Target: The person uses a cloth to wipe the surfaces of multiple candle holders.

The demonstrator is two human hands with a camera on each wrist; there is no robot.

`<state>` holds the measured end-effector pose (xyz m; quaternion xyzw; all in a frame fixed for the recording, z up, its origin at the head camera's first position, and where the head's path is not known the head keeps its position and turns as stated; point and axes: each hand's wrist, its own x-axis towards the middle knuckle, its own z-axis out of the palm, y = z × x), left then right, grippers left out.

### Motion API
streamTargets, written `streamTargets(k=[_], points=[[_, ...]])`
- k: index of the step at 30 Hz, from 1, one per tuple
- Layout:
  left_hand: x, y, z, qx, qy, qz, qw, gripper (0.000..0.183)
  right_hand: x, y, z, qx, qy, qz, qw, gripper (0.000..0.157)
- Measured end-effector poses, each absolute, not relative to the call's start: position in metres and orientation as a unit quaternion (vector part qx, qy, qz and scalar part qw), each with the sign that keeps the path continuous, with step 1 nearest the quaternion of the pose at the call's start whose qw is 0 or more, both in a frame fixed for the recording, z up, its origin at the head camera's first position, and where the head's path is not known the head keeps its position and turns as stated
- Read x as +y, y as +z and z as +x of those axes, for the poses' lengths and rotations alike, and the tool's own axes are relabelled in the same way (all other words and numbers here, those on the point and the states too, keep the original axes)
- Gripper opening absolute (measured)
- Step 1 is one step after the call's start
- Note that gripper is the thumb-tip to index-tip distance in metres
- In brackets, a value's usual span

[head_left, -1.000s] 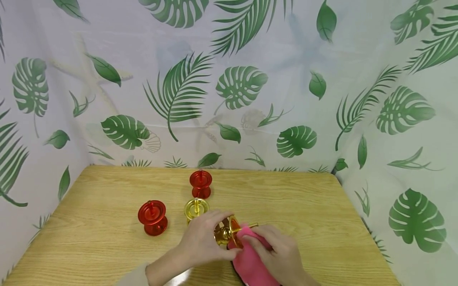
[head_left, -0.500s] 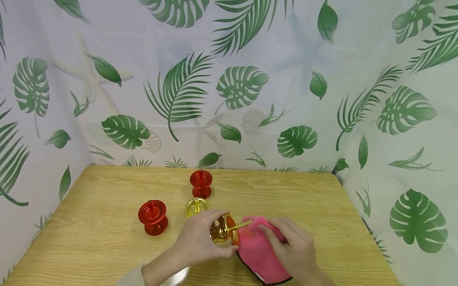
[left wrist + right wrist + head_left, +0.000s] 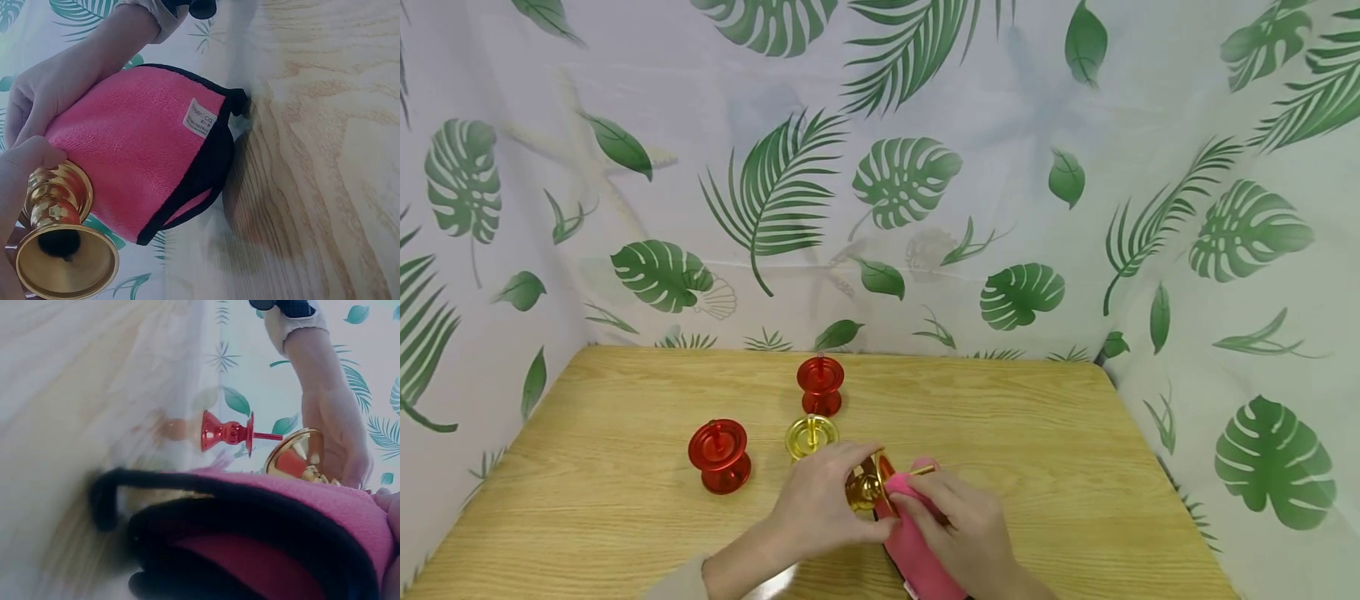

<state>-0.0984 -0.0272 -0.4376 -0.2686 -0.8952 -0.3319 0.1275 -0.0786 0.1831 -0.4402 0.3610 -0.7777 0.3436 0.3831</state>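
My left hand (image 3: 823, 504) grips a gold candle holder (image 3: 863, 487) tipped on its side above the table. Its dish and spike point right, and its hollow base (image 3: 65, 262) shows in the left wrist view. With my right hand (image 3: 966, 529) I pinch a pink cloth (image 3: 917, 554) with black edging against the spike, close to the dish. The spike's tip (image 3: 925, 470) sticks out past the cloth. A white label (image 3: 200, 117) is sewn on the hanging part of the cloth, which drapes below both hands.
Behind my left hand stands another gold candle holder (image 3: 812, 435), partly hidden. One red candle holder (image 3: 821, 385) is farther back and another red candle holder (image 3: 720, 456) stands to the left. A leaf-printed curtain (image 3: 880, 183) surrounds the wooden table (image 3: 1045, 433).
My right hand slid the cloth outward along the spike to the right, then came back left toward the dish. The left hand shifted only slightly, still gripping the gold candle holder.
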Motion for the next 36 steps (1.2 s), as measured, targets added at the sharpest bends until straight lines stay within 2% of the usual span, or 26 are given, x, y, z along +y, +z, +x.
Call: streamTargets(k=[2,7,10,13,19,23,27,31,34,36], points=[[-0.027,-0.438,-0.098,-0.895,-0.320,-0.274,0.144,0.073,0.180,-0.439,-0.077,-0.792,0.349,0.350,0.360,0.022],[-0.027,-0.438,-0.100,-0.890,-0.278,-0.305,0.195,0.076,0.175,-0.431,-0.076,-0.821,0.380,0.303,0.299,0.007],[-0.027,-0.438,-0.100,-0.886,-0.240,-0.327,0.227,0.076,0.174,-0.427,-0.076,-0.823,0.401,0.289,0.280,0.017],[-0.028,-0.438,-0.100,-0.886,-0.219,-0.336,0.231,0.076,0.173,-0.424,-0.076,-0.817,0.409,0.296,0.277,0.020],[-0.030,-0.435,-0.099,-0.893,-0.271,-0.317,0.170,0.075,0.176,-0.424,-0.077,-0.799,0.384,0.352,0.300,0.008],[-0.031,-0.432,-0.098,-0.889,-0.321,-0.299,0.133,0.072,0.178,-0.428,-0.080,-0.774,0.360,0.395,0.340,0.020],[-0.030,-0.431,-0.097,-0.888,-0.354,-0.279,0.094,0.073,0.182,-0.435,-0.084,-0.745,0.352,0.433,0.365,0.020],[-0.031,-0.430,-0.098,-0.885,-0.392,-0.247,0.050,0.072,0.189,-0.439,-0.083,-0.742,0.388,0.425,0.343,0.018],[-0.032,-0.429,-0.098,-0.870,-0.440,-0.220,0.013,0.068,0.194,-0.438,-0.081,-0.749,0.438,0.383,0.316,0.010],[-0.033,-0.427,-0.099,-0.855,-0.476,-0.204,-0.012,0.064,0.199,-0.436,-0.080,-0.756,0.468,0.344,0.301,0.013]])
